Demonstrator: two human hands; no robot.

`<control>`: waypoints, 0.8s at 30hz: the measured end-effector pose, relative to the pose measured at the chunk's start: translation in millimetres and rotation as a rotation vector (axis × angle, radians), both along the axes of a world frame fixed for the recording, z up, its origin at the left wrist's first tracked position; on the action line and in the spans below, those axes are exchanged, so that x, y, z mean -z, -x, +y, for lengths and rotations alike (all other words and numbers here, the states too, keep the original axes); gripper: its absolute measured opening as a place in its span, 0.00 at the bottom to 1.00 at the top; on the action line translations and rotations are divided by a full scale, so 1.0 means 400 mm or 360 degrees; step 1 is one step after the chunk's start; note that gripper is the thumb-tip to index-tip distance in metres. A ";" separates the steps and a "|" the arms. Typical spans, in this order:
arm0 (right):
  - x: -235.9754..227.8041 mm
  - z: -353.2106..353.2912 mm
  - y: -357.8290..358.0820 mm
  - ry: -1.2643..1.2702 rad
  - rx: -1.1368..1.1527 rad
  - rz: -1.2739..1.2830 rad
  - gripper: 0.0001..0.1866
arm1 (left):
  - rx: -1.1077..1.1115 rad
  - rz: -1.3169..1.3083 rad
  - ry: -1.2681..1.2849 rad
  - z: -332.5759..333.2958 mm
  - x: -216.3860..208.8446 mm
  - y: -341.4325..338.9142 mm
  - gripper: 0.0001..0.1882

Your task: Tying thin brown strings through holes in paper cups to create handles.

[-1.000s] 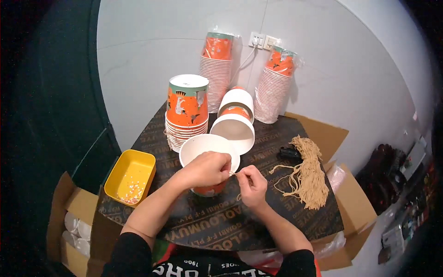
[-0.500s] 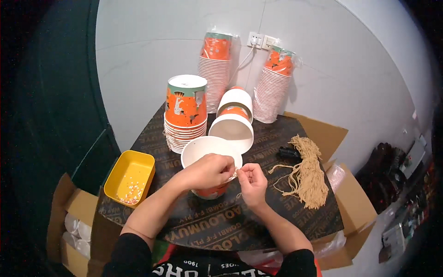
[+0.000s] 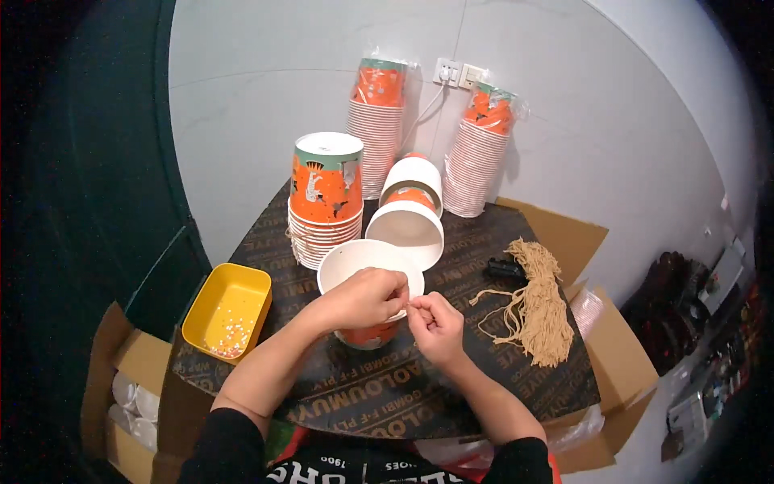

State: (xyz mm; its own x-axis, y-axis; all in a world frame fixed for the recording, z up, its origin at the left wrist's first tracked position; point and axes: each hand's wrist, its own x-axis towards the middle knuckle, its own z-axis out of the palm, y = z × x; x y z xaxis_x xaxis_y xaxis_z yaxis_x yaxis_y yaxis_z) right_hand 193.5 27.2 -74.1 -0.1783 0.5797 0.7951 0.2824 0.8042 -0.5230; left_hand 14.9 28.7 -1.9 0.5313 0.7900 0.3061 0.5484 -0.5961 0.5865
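A white-lined paper bucket (image 3: 339, 262) with an orange outside stands upright in front of me. My left hand (image 3: 367, 297) reaches across its mouth, fingers pinched together at the right side of the rim. Just outside that rim, my right hand (image 3: 437, 327) is closed, thumb and forefinger meeting the left fingertips. Between them is a thin pale cord, mostly hidden by the fingers. A bundle of tan cords (image 3: 544, 315) lies to the right, loose strands trailing toward my right hand.
Left of the bucket is a yellow tray (image 3: 262, 294) holding small pale beads. Behind stand an upside-down bucket stack (image 3: 326, 189), buckets on their sides (image 3: 407, 230) and two wrapped stacks (image 3: 375, 129). A black object (image 3: 505, 268) touches the cords. Open cartons (image 3: 617, 355) flank the table.
My right hand has moved slightly left and its fingers have closed in against the left fingertips. The left hand has stayed at the rim.
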 end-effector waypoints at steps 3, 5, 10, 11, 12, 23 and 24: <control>0.019 0.010 -0.007 0.0258 -0.0114 0.0085 0.01 | -0.0021 0.0008 -0.0021 0.003 0.004 0.000 0.07; 0.023 0.011 0.003 0.0413 -0.0236 0.0245 0.02 | -0.0080 -0.0027 -0.0041 0.005 0.008 -0.006 0.06; 0.014 0.019 -0.012 0.1033 -0.0649 0.0617 0.07 | -0.0121 -0.0151 -0.0033 0.000 0.007 -0.022 0.05; 0.014 0.021 -0.013 0.1135 -0.0732 0.0718 0.07 | -0.0154 -0.0172 -0.0025 -0.001 0.005 -0.025 0.04; 0.015 0.022 -0.014 0.1236 -0.0815 0.0821 0.07 | -0.0149 -0.0170 -0.0025 -0.001 0.004 -0.025 0.04; 0.032 0.032 -0.011 0.1258 -0.0926 0.0933 0.08 | -0.0061 -0.0046 0.0056 -0.005 0.003 -0.018 0.06; 0.032 0.032 -0.011 0.1264 -0.0917 0.0938 0.08 | -0.0061 -0.0045 0.0055 -0.004 0.006 -0.020 0.06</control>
